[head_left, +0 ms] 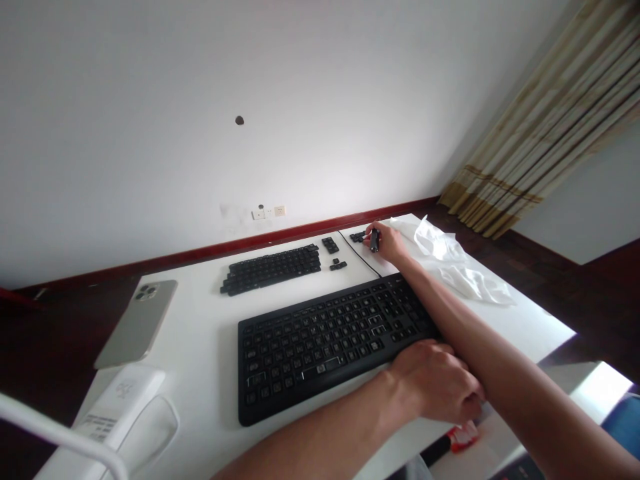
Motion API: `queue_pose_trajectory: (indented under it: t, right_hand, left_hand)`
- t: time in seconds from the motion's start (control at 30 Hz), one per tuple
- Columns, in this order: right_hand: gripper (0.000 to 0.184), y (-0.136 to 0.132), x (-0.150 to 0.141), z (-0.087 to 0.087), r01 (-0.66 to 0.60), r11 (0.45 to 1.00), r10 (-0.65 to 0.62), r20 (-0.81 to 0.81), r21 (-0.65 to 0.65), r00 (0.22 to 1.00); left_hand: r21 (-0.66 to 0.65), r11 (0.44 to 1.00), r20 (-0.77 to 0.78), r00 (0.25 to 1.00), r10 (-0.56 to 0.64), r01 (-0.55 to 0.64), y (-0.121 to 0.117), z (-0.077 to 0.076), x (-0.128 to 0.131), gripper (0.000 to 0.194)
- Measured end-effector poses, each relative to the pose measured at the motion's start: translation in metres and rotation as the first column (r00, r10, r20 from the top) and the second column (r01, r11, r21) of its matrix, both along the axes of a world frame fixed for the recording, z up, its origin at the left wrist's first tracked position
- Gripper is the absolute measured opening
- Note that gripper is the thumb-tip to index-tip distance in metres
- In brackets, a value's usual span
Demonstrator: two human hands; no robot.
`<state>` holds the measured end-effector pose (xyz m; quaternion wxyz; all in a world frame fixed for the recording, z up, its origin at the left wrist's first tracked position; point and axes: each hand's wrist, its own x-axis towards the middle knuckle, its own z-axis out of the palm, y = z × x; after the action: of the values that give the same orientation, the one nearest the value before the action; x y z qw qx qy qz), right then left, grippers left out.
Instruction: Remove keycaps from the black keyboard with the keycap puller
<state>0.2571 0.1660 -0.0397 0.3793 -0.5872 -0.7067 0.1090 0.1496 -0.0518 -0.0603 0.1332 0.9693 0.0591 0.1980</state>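
A black keyboard [320, 383] with its keycaps off lies across the white table, its bare switch sockets showing. My right hand [387, 241] is at the table's far side, pinching a small black keycap-like piece [375, 241] beside a small group of loose keycaps [357, 237]. At the keyboard's near right corner my left hand [435, 380] is closed, knuckles up, under my right forearm. Its fingertips are hidden, so I cannot tell what is in it. Behind the keyboard, removed keycaps [273, 268] lie in rows, with smaller groups of keycaps [331, 245] and arrow keycaps [339, 265] nearby.
Crumpled white plastic bags [440, 243] lie at the right. A phone [137, 323] and a white power strip [115, 407] with a cable occupy the left. The keyboard's cord [359, 253] runs back. A red-and-black object [463, 437] shows below the near edge.
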Motion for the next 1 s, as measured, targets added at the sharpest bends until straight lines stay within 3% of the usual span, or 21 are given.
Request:
queue_pose_trajectory:
  t: [0.13,1.0]
  right_hand:
    - [0.012,0.0023,0.0014,-0.0018,0.004,1.0,-0.004,0.015,0.001,1.0]
    - [0.012,0.0095,0.0021,-0.0073,0.021,1.0,-0.023,0.089,0.022,0.996]
  left_hand:
    - [-0.065,0.998,-0.013,1.0,-0.006,0.005,-0.0002,0.0009,-0.001,0.035]
    - [-0.106,0.994,-0.028,0.999,0.026,-0.029,-0.0034,0.0057,-0.0019,0.032]
